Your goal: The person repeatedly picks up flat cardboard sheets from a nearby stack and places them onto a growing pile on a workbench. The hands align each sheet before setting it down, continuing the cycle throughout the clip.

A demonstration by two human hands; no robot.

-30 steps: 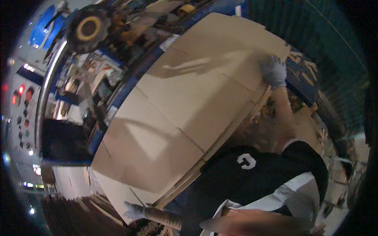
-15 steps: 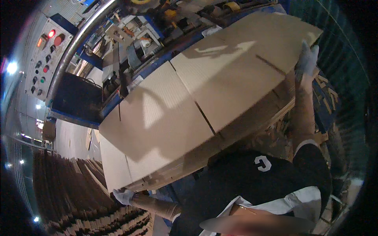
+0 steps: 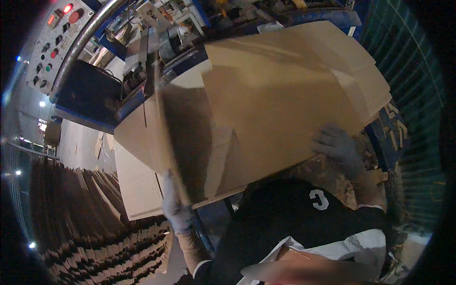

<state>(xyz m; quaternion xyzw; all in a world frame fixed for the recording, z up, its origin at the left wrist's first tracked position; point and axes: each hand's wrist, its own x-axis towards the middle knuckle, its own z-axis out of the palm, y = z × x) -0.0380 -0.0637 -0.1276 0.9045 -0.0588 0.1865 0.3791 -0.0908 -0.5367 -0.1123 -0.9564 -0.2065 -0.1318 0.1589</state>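
Several cardboard sheets lie on the machine in front of me. The top cardboard sheet (image 3: 280,90) is plain brown, and its left part stands up, its edge blurred by motion. My left hand (image 3: 176,209), in a grey-white glove, is closed at the near end of that raised edge. Gloved as well, my right hand (image 3: 336,146) rests with fingers spread on the near right part of the sheet. Beneath, at the left, lies a paler slotted cardboard sheet (image 3: 135,183).
A blue machine (image 3: 90,97) with metal parts runs along the far side. Its control panel (image 3: 57,45) with buttons and a lit red lamp is at upper left. Stacked cardboard (image 3: 71,209) fills the lower left. Cardboard scraps (image 3: 392,126) lie at right by a green ribbed curtain (image 3: 403,71).
The top sheet's left part has come up and swung to the right with my left hand. My right hand has left the far right corner and moved nearer, onto the sheet.
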